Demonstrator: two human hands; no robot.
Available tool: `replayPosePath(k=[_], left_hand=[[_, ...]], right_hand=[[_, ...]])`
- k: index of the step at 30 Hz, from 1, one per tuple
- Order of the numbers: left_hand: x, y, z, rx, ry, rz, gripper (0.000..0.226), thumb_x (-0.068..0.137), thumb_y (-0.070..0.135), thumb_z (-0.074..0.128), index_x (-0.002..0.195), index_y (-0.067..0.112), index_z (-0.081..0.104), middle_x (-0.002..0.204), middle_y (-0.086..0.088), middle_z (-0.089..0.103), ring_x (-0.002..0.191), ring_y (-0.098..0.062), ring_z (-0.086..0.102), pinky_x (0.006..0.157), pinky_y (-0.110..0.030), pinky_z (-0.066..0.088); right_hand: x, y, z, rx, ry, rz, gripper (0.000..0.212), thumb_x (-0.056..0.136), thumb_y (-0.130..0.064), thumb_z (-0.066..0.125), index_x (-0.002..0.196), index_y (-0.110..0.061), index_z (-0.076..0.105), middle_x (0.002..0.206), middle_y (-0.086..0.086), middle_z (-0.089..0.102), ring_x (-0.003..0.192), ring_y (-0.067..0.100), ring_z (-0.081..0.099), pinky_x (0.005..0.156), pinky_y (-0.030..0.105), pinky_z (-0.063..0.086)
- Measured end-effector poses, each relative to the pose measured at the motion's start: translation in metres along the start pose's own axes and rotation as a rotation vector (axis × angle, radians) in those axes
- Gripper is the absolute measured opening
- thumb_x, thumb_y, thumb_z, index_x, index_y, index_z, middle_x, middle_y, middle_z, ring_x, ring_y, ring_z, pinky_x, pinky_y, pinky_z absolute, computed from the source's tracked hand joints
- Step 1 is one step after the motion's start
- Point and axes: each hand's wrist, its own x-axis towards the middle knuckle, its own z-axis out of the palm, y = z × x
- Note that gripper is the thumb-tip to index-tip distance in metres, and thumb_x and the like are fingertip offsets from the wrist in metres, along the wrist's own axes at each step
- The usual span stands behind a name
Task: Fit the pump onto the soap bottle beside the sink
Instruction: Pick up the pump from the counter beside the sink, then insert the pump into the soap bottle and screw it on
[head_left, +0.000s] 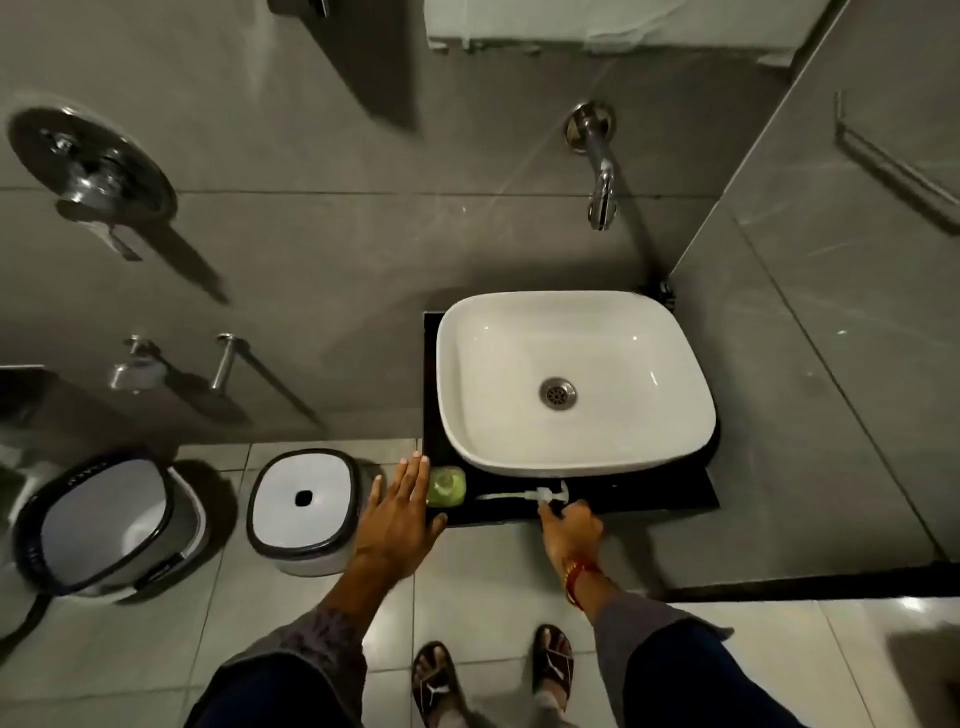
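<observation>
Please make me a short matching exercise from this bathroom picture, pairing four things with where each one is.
Things:
1. soap bottle
2. pump
3. left hand
4. drain

Places:
A. in the middle of the white sink basin
B. lying on its side on the black counter, at the right hand fingertips
C. standing at the counter's front left corner, without its top
D. open, spread just left of the green bottle

Pairs: 1-C, 2-B, 3-D, 4-A
</observation>
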Motion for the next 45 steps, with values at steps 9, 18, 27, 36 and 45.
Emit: replayPosePath(k=[9, 18, 27, 36, 45], left_hand=[[0.006, -0.007, 0.021, 0.019, 0.037, 0.008, 0.082, 0.096, 0.059, 0.028, 0.157, 0.014, -0.002, 0.165, -0.002, -0.001, 0.151, -0.019, -0.002, 0.122, -0.047, 0.011], [0.006, -0.006, 0.02, -0.032, 0.067, 0.027, 0.081, 0.099, 0.055, 0.036, 0.157, 0.014, -0.004, 0.165, -0.003, -0.001, 0.151, -0.018, -0.003, 0.122, -0.044, 0.006], [0.002, -0.009, 0.017, -0.048, 0.077, 0.034, 0.081, 0.1, 0.048, 0.04, 0.157, 0.018, -0.008, 0.166, -0.002, -0.002, 0.152, -0.018, -0.003, 0.123, -0.047, 0.009], [-0.002, -0.002, 0.017, -0.05, 0.082, 0.0, 0.084, 0.098, 0.043, 0.046, 0.157, 0.015, -0.008, 0.166, -0.004, -0.001, 0.152, -0.02, 0.0, 0.123, -0.045, 0.006], [0.003, -0.004, 0.021, -0.082, 0.067, -0.006, 0.084, 0.098, 0.042, 0.046, 0.157, 0.015, -0.007, 0.167, -0.005, 0.0, 0.152, -0.022, 0.001, 0.123, -0.046, 0.002]], right_hand=[[0.052, -0.004, 0.04, 0.532, 0.055, 0.398, 0.044, 0.074, -0.04, 0.078, 0.094, -0.004, 0.062, 0.083, 0.017, 0.069, 0.046, 0.022, 0.059, 0.045, 0.033, 0.055], [0.03, -0.015, 0.027, 0.711, 0.118, 0.474, 0.024, 0.08, -0.014, 0.073, 0.082, 0.009, 0.066, 0.059, 0.011, 0.058, 0.048, 0.02, 0.057, 0.044, 0.028, 0.048], [-0.059, -0.031, 0.014, 0.784, 0.182, -0.01, 0.015, 0.08, -0.014, 0.08, 0.069, -0.015, 0.07, 0.066, 0.009, 0.068, 0.064, 0.023, 0.063, 0.059, 0.029, 0.055], [-0.075, -0.094, 0.027, 0.544, 0.063, -0.514, 0.03, 0.079, -0.014, 0.08, 0.108, -0.008, 0.072, 0.096, 0.005, 0.077, 0.089, 0.015, 0.074, 0.079, 0.031, 0.06], [-0.086, -0.1, 0.029, 0.426, 0.096, -0.624, 0.033, 0.082, -0.021, 0.078, 0.111, -0.009, 0.07, 0.098, 0.002, 0.075, 0.088, 0.01, 0.072, 0.074, 0.021, 0.06]])
